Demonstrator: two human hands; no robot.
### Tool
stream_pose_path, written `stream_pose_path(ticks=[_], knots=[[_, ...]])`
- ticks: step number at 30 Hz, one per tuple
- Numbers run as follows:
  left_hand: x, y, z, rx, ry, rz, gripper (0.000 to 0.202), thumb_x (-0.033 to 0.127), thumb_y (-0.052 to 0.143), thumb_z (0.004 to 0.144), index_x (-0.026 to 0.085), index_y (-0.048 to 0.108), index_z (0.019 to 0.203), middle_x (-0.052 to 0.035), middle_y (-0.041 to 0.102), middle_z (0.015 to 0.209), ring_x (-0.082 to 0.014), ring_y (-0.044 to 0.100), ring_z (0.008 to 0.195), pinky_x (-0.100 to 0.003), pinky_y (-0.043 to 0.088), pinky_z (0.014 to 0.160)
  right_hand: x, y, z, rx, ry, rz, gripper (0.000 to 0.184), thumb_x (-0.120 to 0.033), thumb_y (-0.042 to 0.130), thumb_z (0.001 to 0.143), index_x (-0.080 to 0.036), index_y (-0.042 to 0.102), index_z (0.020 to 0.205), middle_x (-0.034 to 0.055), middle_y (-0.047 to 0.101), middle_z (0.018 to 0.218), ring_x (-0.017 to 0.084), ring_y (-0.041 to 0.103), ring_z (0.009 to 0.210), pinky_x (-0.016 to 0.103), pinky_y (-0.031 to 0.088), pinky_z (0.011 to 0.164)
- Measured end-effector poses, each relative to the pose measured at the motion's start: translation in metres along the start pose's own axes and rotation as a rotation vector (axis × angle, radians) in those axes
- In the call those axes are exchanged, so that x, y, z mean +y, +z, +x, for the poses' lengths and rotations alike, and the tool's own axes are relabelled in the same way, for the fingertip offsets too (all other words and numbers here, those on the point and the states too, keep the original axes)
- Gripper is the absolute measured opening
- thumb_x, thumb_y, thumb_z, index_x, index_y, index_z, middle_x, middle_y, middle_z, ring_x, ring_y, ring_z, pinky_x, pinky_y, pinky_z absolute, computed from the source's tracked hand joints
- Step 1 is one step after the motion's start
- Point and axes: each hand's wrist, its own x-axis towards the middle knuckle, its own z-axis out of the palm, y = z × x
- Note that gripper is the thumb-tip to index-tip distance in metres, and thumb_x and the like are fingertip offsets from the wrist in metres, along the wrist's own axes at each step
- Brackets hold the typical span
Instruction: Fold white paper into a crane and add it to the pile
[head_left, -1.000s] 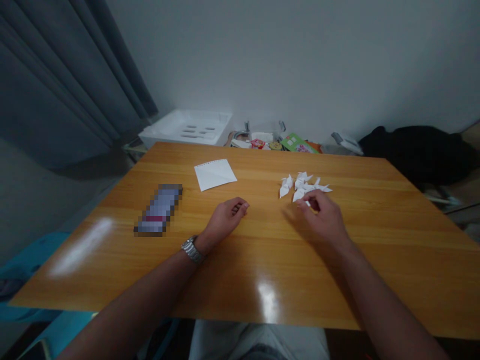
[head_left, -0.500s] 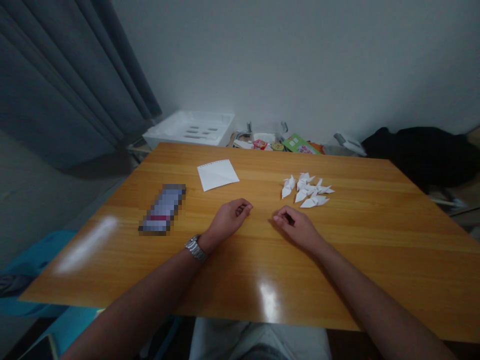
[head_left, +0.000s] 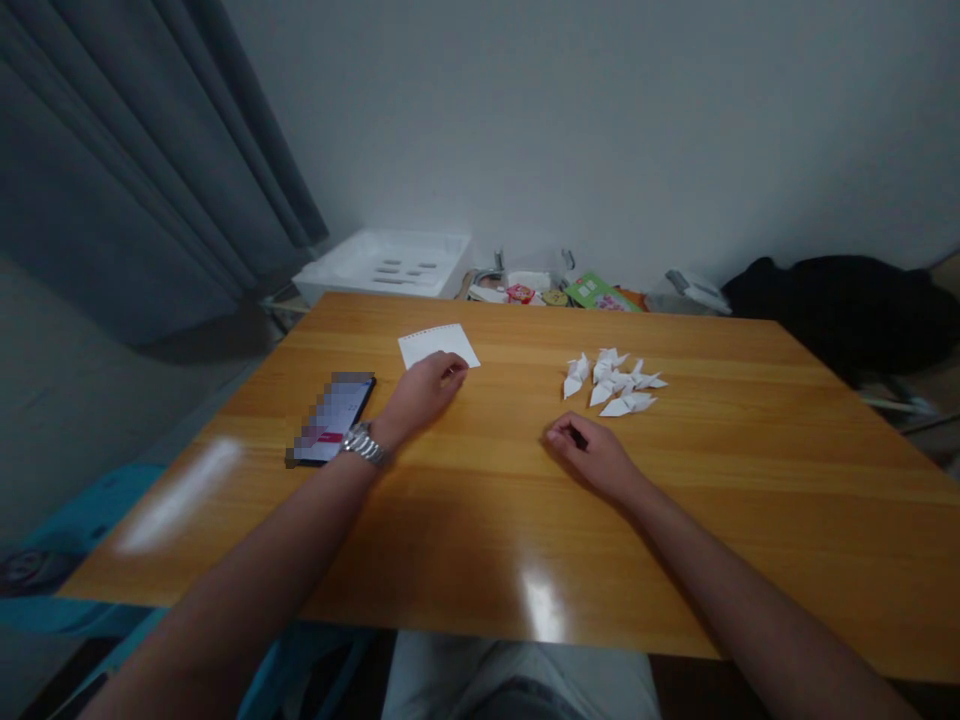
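Observation:
A white sheet of paper [head_left: 442, 340] with a perforated top edge lies at the back left of the table. My left hand [head_left: 424, 388], with a silver watch on its wrist, covers the sheet's near edge. Its fingers are curled, and no paper shows pinched between them. My right hand [head_left: 589, 445] rests on the wood, loosely closed with nothing visible in it. Just beyond it sit several folded white paper cranes [head_left: 611, 380], grouped together. Left of my left wrist lies a phone [head_left: 337, 420], partly blurred out.
The wooden table [head_left: 465, 520] has a glossy top. Behind its far edge are a white plastic tray [head_left: 382, 262], a green booklet [head_left: 600, 292] and assorted small items. Dark cloth [head_left: 847, 310] lies at the back right. A blue chair [head_left: 97, 540] stands at the left.
My left hand has moved forward and left, from the table onto the near edge of the sheet. My right hand, the cranes and the phone have stayed in place.

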Motion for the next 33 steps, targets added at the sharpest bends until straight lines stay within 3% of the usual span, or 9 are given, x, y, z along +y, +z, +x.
stream_pose_path(ticks=[3,10,19,26,33], knots=[[-0.024,-0.004,0.011,0.028,0.031,0.145,0.026,0.033,0.055,0.096,0.018,0.066,0.113,-0.0106,0.067,0.115,-0.0254,0.062,0.109,-0.042,0.049,0.101,0.002,0.000,0.000,-0.012,-0.005,-0.001,0.028,-0.047,0.057,0.097,-0.021,0.066,0.092,0.0014,0.065,0.078,0.017,0.052,0.067,0.029,0.037,0.061],[-0.054,-0.001,0.023,-0.153,0.068,0.279,0.042,0.041,0.054,0.096,0.015,0.060,0.129,-0.0142,0.060,0.136,-0.0279,0.054,0.127,-0.043,0.039,0.113,0.000,0.000,-0.002,-0.017,-0.017,0.016,0.028,-0.046,0.055,0.098,-0.021,0.065,0.091,0.0006,0.063,0.077,0.017,0.053,0.067,0.028,0.038,0.062],[-0.063,-0.003,0.032,-0.233,-0.034,0.300,0.050,0.051,0.050,0.094,0.014,0.067,0.123,-0.0134,0.065,0.132,-0.0276,0.060,0.123,-0.038,0.042,0.111,-0.003,0.000,-0.002,-0.014,-0.010,0.001,0.029,-0.047,0.056,0.097,-0.021,0.066,0.090,0.0024,0.068,0.080,0.017,0.055,0.069,0.028,0.040,0.062],[-0.064,-0.009,0.039,-0.282,-0.055,0.267,0.046,0.049,0.047,0.095,0.018,0.074,0.116,-0.0096,0.066,0.136,-0.0258,0.059,0.127,-0.035,0.040,0.114,-0.002,-0.001,-0.002,-0.019,-0.013,0.012,0.029,-0.047,0.056,0.097,-0.020,0.067,0.091,0.0031,0.069,0.083,0.018,0.057,0.072,0.029,0.041,0.064],[-0.056,-0.011,0.037,-0.231,-0.090,0.315,0.048,0.044,0.037,0.100,0.016,0.071,0.119,-0.0129,0.072,0.123,-0.0273,0.067,0.114,-0.036,0.048,0.100,-0.003,-0.001,-0.002,-0.020,-0.025,0.013,0.029,-0.046,0.055,0.098,-0.021,0.067,0.091,0.0023,0.069,0.082,0.017,0.056,0.070,0.028,0.041,0.063]])
